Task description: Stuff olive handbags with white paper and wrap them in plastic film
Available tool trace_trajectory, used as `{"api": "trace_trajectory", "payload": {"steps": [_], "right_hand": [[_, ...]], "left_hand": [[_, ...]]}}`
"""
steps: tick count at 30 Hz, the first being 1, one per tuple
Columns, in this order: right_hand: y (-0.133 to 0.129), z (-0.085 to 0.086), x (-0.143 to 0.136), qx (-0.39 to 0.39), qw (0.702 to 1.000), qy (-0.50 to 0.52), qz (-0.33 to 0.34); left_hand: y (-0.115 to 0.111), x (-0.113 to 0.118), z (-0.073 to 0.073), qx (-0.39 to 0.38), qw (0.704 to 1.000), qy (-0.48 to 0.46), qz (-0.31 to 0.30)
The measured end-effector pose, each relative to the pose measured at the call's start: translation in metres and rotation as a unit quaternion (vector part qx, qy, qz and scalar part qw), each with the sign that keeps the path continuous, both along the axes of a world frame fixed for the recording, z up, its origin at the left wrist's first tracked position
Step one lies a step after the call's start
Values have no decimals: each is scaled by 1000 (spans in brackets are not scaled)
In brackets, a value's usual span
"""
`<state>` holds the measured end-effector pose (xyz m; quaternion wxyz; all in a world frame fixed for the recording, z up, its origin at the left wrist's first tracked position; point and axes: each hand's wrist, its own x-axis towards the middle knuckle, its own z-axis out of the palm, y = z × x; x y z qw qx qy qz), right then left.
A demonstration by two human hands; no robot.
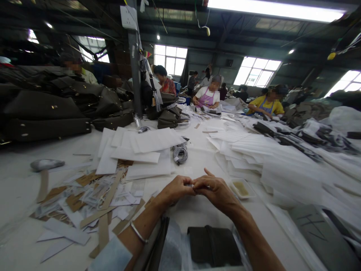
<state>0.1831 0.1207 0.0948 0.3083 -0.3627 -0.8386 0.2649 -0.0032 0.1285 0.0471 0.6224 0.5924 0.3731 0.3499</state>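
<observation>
My left hand [180,187] and my right hand [214,188] meet over the white table, fingertips touching. The left fingers are curled and pinched against the thumb. On the right, the fingers bend down over the left fingertips, with one finger raised. Whatever lies between them, if anything, is too small to make out. Below the hands, near the table's front edge, lies a dark olive folded piece with a strap across it [214,245], on clear plastic. A small white dish of yellowish paste [241,188] stands just right of my right hand.
Left lie scattered paper tags and cardboard strips [84,199], with white foam sheets [149,154] behind. A coiled grey cord [179,154] sits beyond my hands. More white sheets [262,150] spread rightward. Dark bags [47,109] are heaped far left. Several co-workers [208,96] sit farther back.
</observation>
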Motion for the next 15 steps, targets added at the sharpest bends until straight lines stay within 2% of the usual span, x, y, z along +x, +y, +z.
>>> {"api": "trace_trajectory", "payload": {"steps": [6, 12, 15], "right_hand": [[-2, 1, 4, -25, 999, -39, 16], [-5, 5, 6, 34, 996, -79, -2], [-8, 7, 2, 43, 998, -53, -16]], "left_hand": [[0, -1, 1, -57, 998, -30, -20], [-3, -10, 9, -115, 985, -101, -75], [-4, -10, 12, -102, 988, -94, -71]]}}
